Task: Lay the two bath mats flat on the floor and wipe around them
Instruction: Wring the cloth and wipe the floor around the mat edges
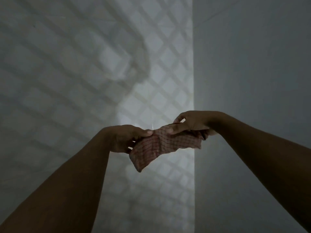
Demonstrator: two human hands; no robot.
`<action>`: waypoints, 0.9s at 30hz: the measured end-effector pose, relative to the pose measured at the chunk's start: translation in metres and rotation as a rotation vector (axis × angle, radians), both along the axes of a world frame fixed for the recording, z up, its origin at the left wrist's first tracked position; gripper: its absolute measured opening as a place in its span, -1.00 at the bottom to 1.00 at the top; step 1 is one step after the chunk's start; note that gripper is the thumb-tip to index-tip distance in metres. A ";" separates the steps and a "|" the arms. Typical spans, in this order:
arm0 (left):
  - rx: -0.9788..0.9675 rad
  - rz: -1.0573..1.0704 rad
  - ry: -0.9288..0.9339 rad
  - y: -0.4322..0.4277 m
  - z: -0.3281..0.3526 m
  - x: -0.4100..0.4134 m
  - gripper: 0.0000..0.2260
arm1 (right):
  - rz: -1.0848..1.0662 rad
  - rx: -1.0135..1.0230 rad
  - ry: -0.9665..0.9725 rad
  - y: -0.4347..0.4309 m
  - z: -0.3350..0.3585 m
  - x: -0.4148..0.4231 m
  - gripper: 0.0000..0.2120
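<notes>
Left hand & right hand hold a red-checked cloth up betw. them, before a wall corner; both hands' fingers pinch its upper edge; one end hangs down.

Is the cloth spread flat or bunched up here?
Bunched: the cloth hangs crumpled between left hand and right hand, both pinching it in the air, one corner drooping.

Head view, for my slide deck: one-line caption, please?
The left hand and right hand hold a checked cloth between them before a dim grid-patterned surface.
</notes>
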State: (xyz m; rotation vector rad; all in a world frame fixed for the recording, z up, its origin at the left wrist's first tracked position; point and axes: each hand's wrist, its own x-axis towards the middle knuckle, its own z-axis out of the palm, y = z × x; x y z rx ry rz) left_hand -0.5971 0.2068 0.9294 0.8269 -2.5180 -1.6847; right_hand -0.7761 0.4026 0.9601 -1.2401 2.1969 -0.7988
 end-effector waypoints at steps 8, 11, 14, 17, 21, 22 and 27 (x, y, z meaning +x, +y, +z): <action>0.066 0.088 -0.056 -0.073 -0.026 0.042 -0.64 | 0.240 0.125 0.001 -0.119 -0.008 0.015 -0.69; 0.005 0.140 -0.161 -0.080 -0.027 0.055 -0.63 | 0.307 0.202 0.099 -0.163 -0.012 0.017 -0.68; -0.133 0.318 -0.248 -0.082 -0.027 0.070 -0.65 | 0.397 0.270 0.163 -0.201 -0.016 0.022 -0.65; -0.224 0.539 -0.278 -0.090 -0.027 0.082 -0.63 | 0.526 0.281 0.248 -0.234 -0.018 0.029 -0.55; -0.352 0.729 -0.258 -0.090 -0.036 0.098 -0.83 | 0.696 0.201 0.386 -0.268 -0.030 0.046 -0.52; -0.403 0.771 -0.262 -0.087 -0.041 0.105 -0.80 | 0.743 0.157 0.368 -0.276 -0.036 0.052 -0.51; -0.512 1.017 -0.314 -0.061 -0.077 0.153 -0.60 | 0.944 -0.088 0.125 -0.298 -0.077 0.108 -0.60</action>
